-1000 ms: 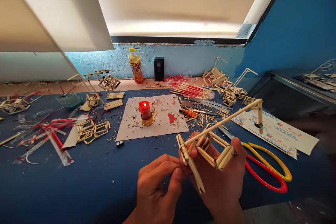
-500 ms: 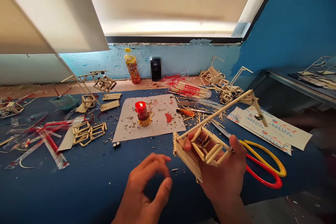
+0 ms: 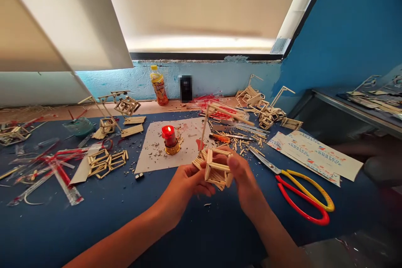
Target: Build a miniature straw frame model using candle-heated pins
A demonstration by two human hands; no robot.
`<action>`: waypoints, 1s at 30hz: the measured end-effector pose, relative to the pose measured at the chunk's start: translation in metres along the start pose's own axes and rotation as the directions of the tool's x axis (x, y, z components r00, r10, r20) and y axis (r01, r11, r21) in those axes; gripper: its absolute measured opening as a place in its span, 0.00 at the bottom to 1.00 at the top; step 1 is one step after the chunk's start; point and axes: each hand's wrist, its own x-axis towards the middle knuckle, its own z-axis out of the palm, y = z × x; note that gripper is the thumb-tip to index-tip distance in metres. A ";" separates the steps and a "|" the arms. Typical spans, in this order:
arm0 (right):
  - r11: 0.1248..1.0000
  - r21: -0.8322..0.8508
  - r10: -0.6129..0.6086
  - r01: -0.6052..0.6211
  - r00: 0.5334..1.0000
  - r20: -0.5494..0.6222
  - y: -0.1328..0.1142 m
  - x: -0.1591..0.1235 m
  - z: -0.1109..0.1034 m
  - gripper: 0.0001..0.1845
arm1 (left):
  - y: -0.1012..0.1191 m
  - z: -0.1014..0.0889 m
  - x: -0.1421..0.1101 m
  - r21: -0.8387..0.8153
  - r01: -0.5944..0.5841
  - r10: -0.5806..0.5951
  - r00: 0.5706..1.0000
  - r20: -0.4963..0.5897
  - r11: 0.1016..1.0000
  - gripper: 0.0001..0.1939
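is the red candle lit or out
The red candle is lit: a small bright flame shows at its top, and the wax around it glows red.

Left hand (image 3: 185, 184) and right hand (image 3: 243, 178) hold stick model (image 3: 216, 169); lit candle (image 3: 169, 136) on paper (image 3: 153, 150), scissors (image 3: 278, 171) right.

Scissors with one red and one yellow loop handle (image 3: 306, 199) and a red cylindrical candle (image 3: 169, 135) above a dark blue table (image 3: 220, 238).

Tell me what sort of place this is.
Probably a handicraft workspace: both hands hold a stick model, with a lit candle and open scissors on the blue table.
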 end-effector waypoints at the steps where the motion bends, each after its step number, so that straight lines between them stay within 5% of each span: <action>1: 0.999 -0.036 0.003 -0.003 1.000 0.010 -0.001 0.001 -0.001 0.27 | -0.001 -0.002 0.002 -0.006 0.003 -0.003 1.000 -0.005 1.000 0.14; 7: 0.921 -0.377 -0.112 0.101 0.994 -0.007 0.017 0.006 -0.002 0.18 | -0.003 -0.009 0.010 -0.068 -0.035 0.031 0.998 -0.062 0.997 0.15; 11: 0.774 -0.537 -0.447 0.336 0.890 -0.086 0.032 0.006 -0.001 0.07 | 0.000 -0.007 0.008 -0.109 -0.058 0.047 0.994 -0.096 0.992 0.18; 14: 0.639 -0.591 -0.555 0.492 0.827 0.089 0.033 0.004 -0.007 0.06 | -0.001 -0.005 0.006 -0.131 -0.055 0.041 0.994 -0.106 0.990 0.18; 19: 0.597 -0.583 -0.360 0.551 0.834 0.419 0.017 -0.009 -0.030 0.21 | -0.009 -0.008 0.004 -0.151 -0.042 0.024 0.993 -0.118 0.988 0.17; 22: 0.505 -0.646 -0.274 0.573 0.816 0.509 0.012 -0.018 -0.041 0.13 | -0.013 -0.011 0.004 -0.153 -0.036 0.016 0.991 -0.130 0.988 0.16; 26: 0.453 -0.612 -0.406 0.648 0.761 0.506 0.013 -0.022 -0.045 0.10 | -0.015 -0.013 0.001 -0.141 -0.035 0.012 0.987 -0.161 0.989 0.16; 30: 0.575 -0.522 -0.476 0.630 0.776 0.413 0.010 -0.019 -0.049 0.09 | -0.015 -0.015 -0.004 -0.135 -0.043 0.015 0.979 -0.203 0.990 0.15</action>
